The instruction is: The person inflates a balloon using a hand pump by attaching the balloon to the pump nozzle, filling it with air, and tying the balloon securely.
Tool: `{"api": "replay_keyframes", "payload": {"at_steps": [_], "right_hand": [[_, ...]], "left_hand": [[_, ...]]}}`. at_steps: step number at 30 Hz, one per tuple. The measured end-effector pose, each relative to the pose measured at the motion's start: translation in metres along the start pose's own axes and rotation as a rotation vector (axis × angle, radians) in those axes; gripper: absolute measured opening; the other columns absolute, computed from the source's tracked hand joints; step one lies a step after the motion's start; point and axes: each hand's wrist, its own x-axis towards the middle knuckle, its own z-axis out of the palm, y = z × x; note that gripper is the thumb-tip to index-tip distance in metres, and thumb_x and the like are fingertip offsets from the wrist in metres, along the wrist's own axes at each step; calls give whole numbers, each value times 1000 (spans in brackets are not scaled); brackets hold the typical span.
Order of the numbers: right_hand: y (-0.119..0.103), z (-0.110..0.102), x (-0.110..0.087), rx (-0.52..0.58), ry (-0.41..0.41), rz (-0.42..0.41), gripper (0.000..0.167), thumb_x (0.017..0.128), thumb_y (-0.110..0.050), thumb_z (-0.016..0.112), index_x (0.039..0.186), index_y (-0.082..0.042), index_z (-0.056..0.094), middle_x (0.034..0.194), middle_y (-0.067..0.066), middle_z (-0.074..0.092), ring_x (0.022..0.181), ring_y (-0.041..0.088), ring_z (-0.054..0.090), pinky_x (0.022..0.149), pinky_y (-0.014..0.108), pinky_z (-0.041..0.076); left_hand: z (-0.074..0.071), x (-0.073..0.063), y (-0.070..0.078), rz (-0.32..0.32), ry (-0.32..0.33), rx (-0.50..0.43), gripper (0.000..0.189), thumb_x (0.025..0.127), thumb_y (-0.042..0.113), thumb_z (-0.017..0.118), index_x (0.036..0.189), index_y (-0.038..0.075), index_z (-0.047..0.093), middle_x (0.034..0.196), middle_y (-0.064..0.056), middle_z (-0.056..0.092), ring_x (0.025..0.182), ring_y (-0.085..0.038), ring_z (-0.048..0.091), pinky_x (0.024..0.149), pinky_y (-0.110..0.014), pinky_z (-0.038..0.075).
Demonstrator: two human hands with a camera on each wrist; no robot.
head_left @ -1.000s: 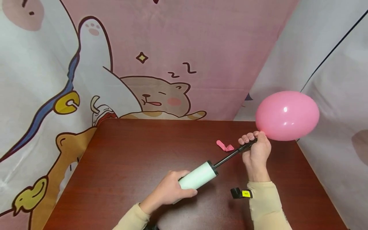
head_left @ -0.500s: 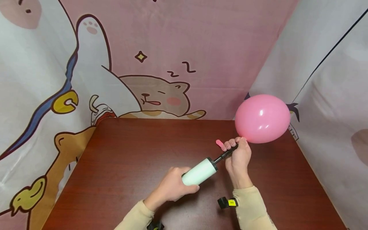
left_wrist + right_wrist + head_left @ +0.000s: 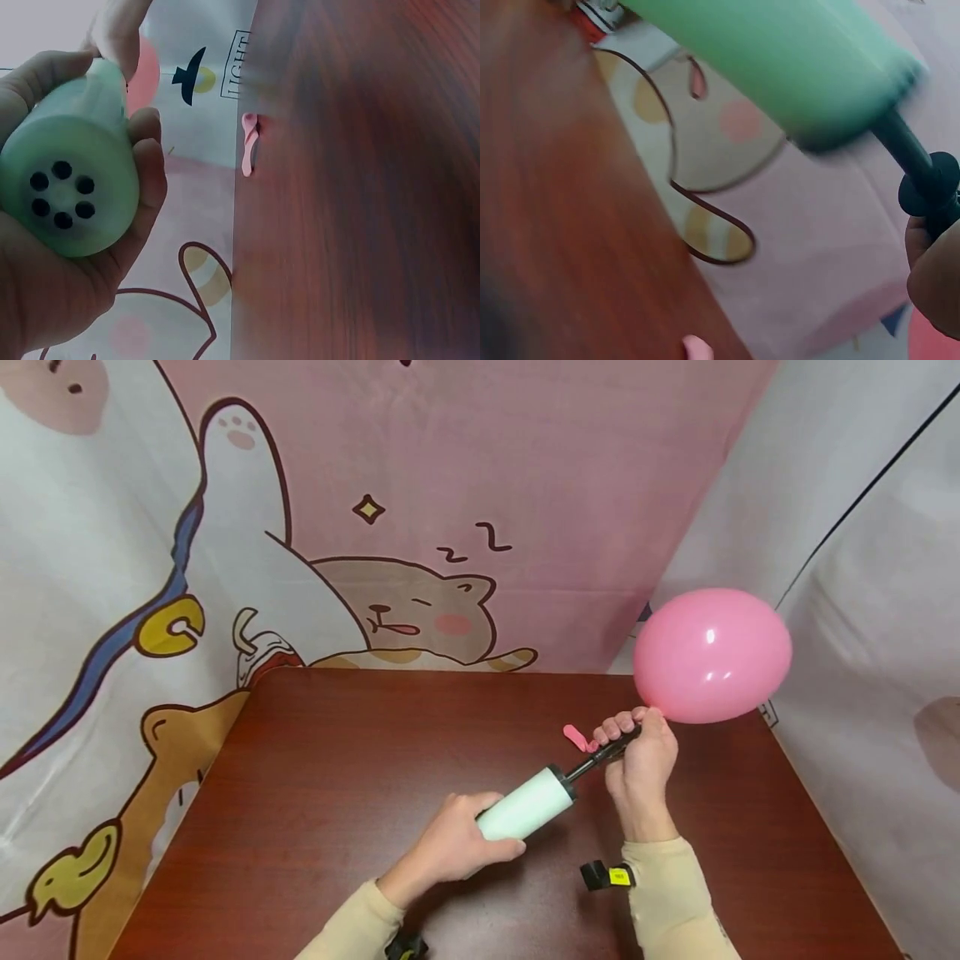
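My left hand [image 3: 457, 842] grips the pale green barrel of a balloon pump [image 3: 527, 806], fingers wrapped round it. In the left wrist view the barrel's end face [image 3: 63, 191] shows a ring of several dark holes. At the pump's other end my right hand [image 3: 643, 762] holds the black end of the rod and pinches the neck of an inflated pink balloon [image 3: 712, 656]. A stretch of black rod [image 3: 906, 146] shows between barrel and right hand. The balloon's neck is hidden behind the right fingers.
A limp pink balloon [image 3: 576, 737] lies on the dark red-brown wooden table [image 3: 360, 760], just left of my right hand. A cartoon-printed cloth [image 3: 420, 460] hangs behind the table. Each wrist wears a small black camera, the right one [image 3: 596, 875] with a yellow label.
My right hand moved in toward the barrel with the balloon, shortening the visible rod, then drew partly back out to the upper right. The left hand shifted slightly right.
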Motion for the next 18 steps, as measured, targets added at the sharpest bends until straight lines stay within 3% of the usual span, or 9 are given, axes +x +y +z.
{"api": "replay_keyframes", "payload": {"at_steps": [5,9,13,18], "right_hand": [[-26,-3,16,135,39,-49,32,112,-16,38,83,-4,46,62,4,42,50,17,40,47,28,40],[-31,-4,20,166,53,-56,33,112,-17,39,83,-4,46,62,5,42,49,17,40,46,28,39],[-17,-3,14,98,53,-61,32,112,-15,37,83,-6,46,63,3,42,50,16,40,46,27,40],[16,1,-3,-3,11,-21,32,112,-14,33,83,-10,46,64,1,42,51,15,40,50,26,45]], "left_hand": [[-8,-10,-6,44,-14,26,39,77,34,87,110,15,76,87,8,71,67,-3,57,59,-24,48],[-11,-15,-10,66,-11,38,36,76,32,87,107,16,77,83,9,70,64,-2,56,58,-23,48],[-11,-15,-10,65,6,47,35,75,30,88,105,14,77,82,9,70,64,-1,56,58,-23,48],[-6,-8,-5,13,17,36,35,75,33,87,104,15,77,78,8,68,56,-3,56,52,-25,48]]}}
